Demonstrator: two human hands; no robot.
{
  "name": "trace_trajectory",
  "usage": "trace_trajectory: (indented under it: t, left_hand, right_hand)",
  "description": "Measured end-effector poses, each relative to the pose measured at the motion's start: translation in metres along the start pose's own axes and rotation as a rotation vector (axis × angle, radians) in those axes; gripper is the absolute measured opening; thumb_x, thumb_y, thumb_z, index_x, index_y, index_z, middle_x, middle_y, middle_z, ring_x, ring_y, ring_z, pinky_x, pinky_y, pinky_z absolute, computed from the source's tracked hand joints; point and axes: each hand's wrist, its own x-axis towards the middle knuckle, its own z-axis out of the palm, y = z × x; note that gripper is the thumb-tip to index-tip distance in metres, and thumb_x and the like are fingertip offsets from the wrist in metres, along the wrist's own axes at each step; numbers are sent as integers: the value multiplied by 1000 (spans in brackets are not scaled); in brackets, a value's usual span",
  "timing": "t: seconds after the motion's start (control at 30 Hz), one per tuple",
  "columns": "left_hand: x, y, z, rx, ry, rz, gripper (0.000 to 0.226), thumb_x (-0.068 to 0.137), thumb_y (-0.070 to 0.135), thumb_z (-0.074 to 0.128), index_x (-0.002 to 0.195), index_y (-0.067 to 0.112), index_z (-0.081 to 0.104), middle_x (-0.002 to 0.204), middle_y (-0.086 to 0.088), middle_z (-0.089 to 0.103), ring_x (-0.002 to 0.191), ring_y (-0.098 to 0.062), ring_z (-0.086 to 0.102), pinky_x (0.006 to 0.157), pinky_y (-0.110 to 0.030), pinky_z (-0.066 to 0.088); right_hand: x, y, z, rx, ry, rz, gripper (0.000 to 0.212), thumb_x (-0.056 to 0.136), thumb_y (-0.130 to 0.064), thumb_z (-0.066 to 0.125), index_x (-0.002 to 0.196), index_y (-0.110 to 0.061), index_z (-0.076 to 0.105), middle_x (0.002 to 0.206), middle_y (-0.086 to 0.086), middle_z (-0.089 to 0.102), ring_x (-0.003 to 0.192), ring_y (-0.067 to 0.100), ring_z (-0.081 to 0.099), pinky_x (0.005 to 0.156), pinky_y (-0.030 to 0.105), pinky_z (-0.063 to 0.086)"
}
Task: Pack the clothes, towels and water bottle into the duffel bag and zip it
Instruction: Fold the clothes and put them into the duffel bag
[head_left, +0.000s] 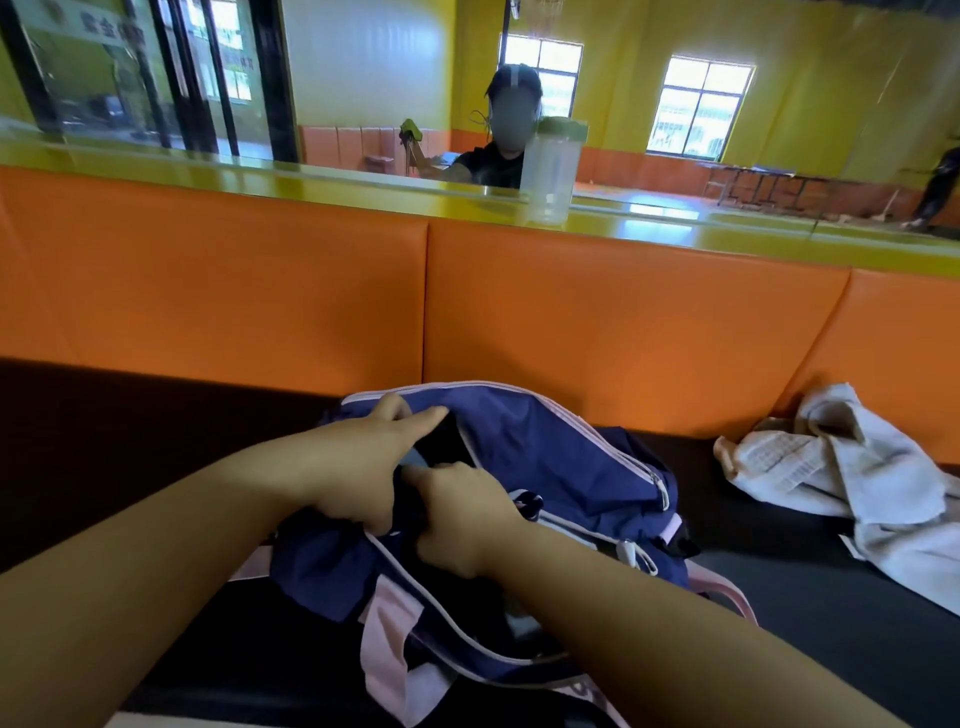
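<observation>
A navy duffel bag (545, 447) with pink trim and straps lies on the dark mat in front of me, its top opening parted. My left hand (358, 462) grips the far-left edge of the opening, thumb and fingers on the fabric. My right hand (462, 514) holds the near edge of the opening, fingers curled into it. Dark cloth shows inside between my hands. A crumpled white towel (852, 478) lies on the mat to the right. A clear water bottle (551, 171) with a green lid stands on the yellow ledge above the orange padding.
An orange padded wall (260, 291) runs behind the bag, topped by a yellow ledge (363, 184) and a large mirror. The mirror reflects a person, windows and a table. A dark mat (810, 587) spreads to the right of the bag.
</observation>
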Motion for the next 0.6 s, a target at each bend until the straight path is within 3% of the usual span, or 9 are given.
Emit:
trace_trajectory:
  t: [0.13,0.27,0.43,0.6]
  left_hand:
    - [3,-7,-9,-26,18,-25,120,68,8,73,148,36,-12,137,9,18,69,-12,53,43,-17,38]
    - [-3,-20,-12,-104,45,-81,129,63,11,77,146,32,-19,140,7,18,78,-16,50,51,-22,47]
    - [-10,-31,-11,-148,37,-147,132,55,11,78,146,31,-15,122,2,26,88,-28,60,70,-48,56]
    - [-13,-29,-4,-164,0,-127,133,58,8,77,146,31,-19,129,3,24,84,-22,60,68,-41,58]
  right_hand:
    - [8,-2,7,96,15,15,44,77,-19,62,120,-17,53,103,17,64,91,39,59,73,38,46]
    - [4,8,9,29,-167,-12,42,82,-25,61,122,-17,51,109,17,63,98,37,59,79,37,49]
    - [-4,21,-15,-181,-288,-87,52,88,-34,57,137,-22,43,118,17,59,103,37,58,87,44,51]
    - [-16,34,-22,-306,-267,-162,59,86,-34,60,139,-22,38,116,14,57,102,37,56,84,45,50]
